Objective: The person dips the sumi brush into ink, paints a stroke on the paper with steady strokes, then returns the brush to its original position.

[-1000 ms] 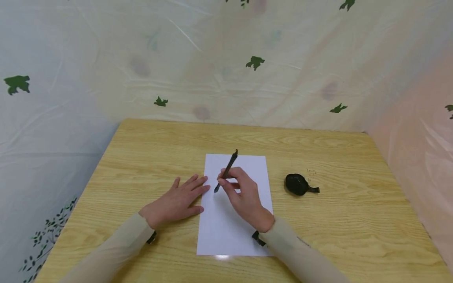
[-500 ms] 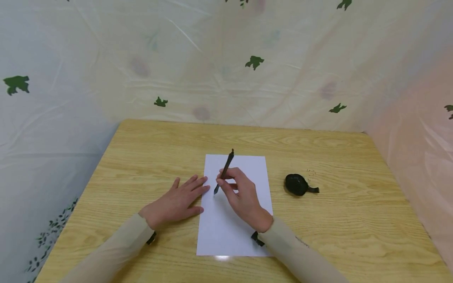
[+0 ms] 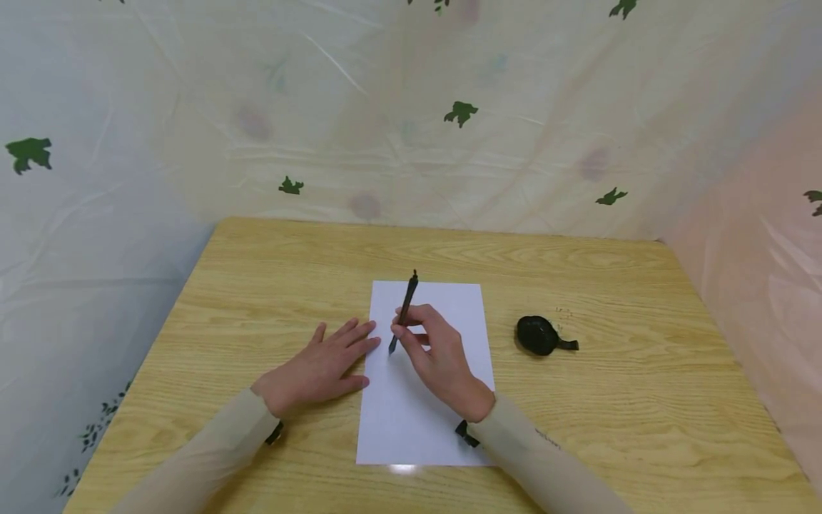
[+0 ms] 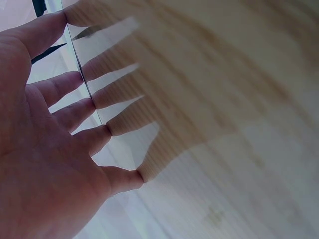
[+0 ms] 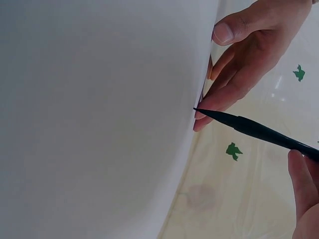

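Between the thumb and fingers of my right hand a dark calligraphy brush is pinched, nearly upright with its top leaning slightly right. Its pointed tip is down at the white sheet of paper, left of the middle; in the right wrist view the brush tip appears at the surface. My left hand lies flat with spread fingers on the table, its fingertips at the paper's left edge. The left wrist view has the left palm close up, with fingertips touching the shiny tabletop.
A black rounded dish-like object with a short handle sits right of the paper. Small brownish marks lie behind it on the wood-grain table. A pale curtain with green bird shapes encloses the back and sides.
The brush's top has swung left, so it stands more upright, and its tip has shifted slightly toward me. The left hand has stayed in place.
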A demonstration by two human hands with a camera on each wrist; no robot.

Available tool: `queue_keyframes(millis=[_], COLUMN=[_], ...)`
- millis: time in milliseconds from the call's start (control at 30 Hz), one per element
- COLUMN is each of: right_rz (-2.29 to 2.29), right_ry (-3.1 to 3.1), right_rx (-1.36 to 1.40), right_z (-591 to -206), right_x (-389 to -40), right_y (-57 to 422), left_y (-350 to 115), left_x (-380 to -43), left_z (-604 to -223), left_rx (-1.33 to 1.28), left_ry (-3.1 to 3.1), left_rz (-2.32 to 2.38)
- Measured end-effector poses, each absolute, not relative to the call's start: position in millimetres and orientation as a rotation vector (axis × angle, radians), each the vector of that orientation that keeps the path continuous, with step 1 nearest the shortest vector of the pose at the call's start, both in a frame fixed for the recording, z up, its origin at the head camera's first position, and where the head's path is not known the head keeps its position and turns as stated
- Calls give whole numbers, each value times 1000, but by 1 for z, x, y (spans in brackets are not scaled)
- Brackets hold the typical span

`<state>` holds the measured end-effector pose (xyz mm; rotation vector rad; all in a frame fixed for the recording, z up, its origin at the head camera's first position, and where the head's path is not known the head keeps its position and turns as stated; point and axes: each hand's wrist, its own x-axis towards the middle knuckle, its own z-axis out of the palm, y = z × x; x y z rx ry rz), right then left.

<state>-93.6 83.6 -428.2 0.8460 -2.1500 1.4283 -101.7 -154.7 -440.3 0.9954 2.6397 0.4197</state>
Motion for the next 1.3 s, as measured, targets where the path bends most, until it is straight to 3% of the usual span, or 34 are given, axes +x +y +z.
queue_keyframes(millis=[1300], right_rz=[1369], right_ry=[-2252], right_rx=[813], right_z=[-427], right_x=[-90], right_y=[91], left_y=[-156], left_x=[-100], left_z=[-439], left_rx=[998], left_ry=[2635], left_rz=[422])
